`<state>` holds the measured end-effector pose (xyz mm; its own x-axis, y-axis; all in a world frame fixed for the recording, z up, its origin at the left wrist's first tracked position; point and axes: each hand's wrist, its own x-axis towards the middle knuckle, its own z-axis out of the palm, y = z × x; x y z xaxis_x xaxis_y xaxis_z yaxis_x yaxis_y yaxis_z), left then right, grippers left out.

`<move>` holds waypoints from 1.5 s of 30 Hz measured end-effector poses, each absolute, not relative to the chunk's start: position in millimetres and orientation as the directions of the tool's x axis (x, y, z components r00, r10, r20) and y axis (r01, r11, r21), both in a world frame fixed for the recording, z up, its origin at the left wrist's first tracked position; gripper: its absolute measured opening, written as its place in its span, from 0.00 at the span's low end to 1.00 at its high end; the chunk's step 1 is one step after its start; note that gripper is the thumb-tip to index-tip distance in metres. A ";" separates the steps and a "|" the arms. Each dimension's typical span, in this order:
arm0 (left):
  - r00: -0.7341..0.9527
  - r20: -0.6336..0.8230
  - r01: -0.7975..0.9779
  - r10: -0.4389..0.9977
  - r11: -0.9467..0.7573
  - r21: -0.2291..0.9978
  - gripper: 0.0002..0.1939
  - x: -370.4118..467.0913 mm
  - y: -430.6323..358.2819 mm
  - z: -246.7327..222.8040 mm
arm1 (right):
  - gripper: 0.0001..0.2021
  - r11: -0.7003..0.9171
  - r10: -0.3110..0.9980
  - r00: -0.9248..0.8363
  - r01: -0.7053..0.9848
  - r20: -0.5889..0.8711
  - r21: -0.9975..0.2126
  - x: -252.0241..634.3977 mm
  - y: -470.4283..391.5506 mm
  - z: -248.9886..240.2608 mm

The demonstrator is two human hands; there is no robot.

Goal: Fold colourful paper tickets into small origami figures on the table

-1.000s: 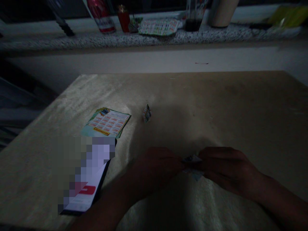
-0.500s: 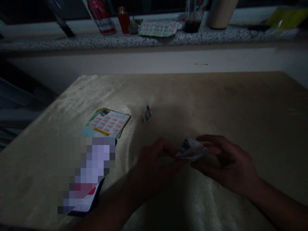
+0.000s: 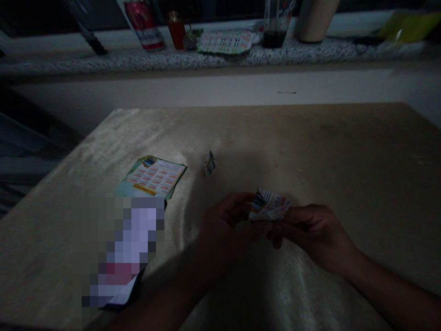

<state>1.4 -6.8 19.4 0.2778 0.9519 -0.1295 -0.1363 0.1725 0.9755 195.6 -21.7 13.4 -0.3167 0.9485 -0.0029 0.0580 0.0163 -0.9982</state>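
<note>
A small folded calendar card (image 3: 270,205), printed with rows of dates, is held above the table between both hands. My left hand (image 3: 229,225) pinches its left side and lower edge. My right hand (image 3: 315,230) grips the right side, thumb and fingers close together at the lower edge. The fingertips meet in shadow beneath the paper, so their exact contact is hard to see. Farther back on the table stands a small folded paper piece (image 3: 209,164) with similar print. To the left lies a stack of calendar cards (image 3: 155,177).
A phone (image 3: 129,257), partly blurred out, lies left of my left forearm on the cloth-covered table (image 3: 327,147). Behind, the granite sill (image 3: 113,62) holds a red can (image 3: 144,25), a small orange bottle (image 3: 177,32), a printed packet (image 3: 225,42) and a glass of dark liquid (image 3: 274,34).
The folded card has turned so its printed face shows more, shifting slightly left and up. My right hand has moved in and its fingers have closed onto the paper.
</note>
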 end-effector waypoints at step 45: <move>0.380 -0.129 0.141 0.916 0.080 0.987 0.06 -9.5 -5.8 18.3 | 0.08 -0.027 0.983 -0.181 -0.044 -0.019 -0.999 190.4 -28.3 11.2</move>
